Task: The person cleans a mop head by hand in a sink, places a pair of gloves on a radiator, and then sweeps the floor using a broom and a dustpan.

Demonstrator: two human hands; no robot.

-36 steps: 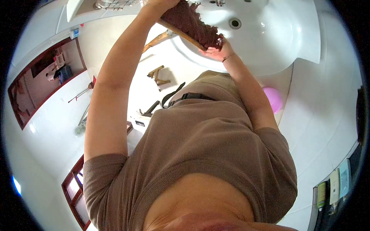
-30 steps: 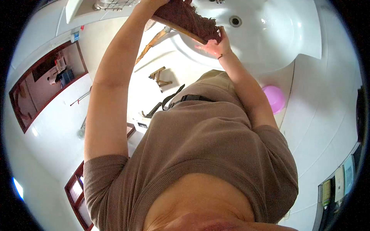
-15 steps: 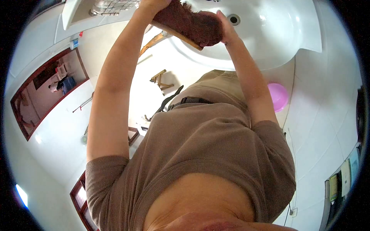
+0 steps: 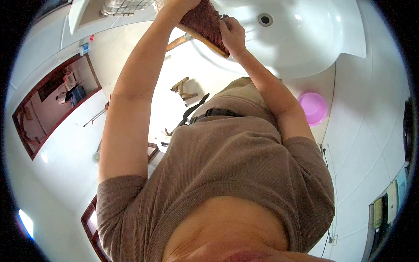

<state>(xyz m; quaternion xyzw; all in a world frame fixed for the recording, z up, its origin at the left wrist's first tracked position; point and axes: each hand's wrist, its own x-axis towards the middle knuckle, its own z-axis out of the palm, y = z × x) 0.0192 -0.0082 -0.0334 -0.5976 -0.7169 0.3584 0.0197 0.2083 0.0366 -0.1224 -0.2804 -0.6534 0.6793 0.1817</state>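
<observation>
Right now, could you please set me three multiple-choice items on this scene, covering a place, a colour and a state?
1. Where is the brush? A over the sink; B on the floor; C on a shelf.
2. What colour is the basin? A green; B pink; C grey.
3. How is the right hand? A open flat; B hanging down; C closed on the brush.
Answers: 1 A, it is held above the sink; 2 B, it is plainly pink; 3 C, it grips the brush.
</observation>
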